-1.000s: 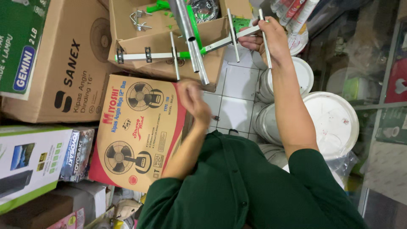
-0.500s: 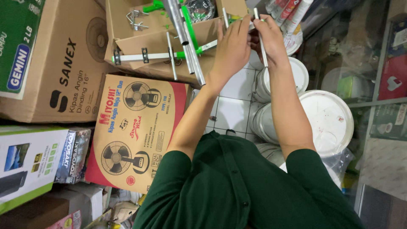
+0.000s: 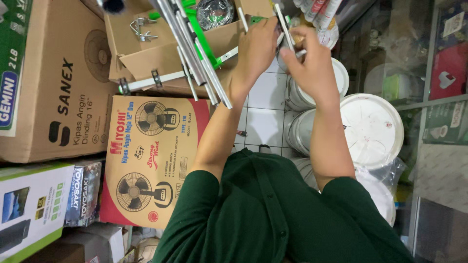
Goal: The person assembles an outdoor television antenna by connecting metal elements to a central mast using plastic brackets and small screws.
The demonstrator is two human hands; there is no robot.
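Both hands work at the far end of the scene: left hand (image 3: 256,51) and right hand (image 3: 312,61) have fingers clamped on a thin metal rod (image 3: 282,22) beside the open cardboard box (image 3: 146,53), above white buckets (image 3: 373,129)

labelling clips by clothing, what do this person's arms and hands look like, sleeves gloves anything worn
Both hands, the left hand and the right hand, are bare, with no gloves. No watch or rings show. The forearms are uncovered. Dark green sleeves of a buttoned shirt end just above the elbows.
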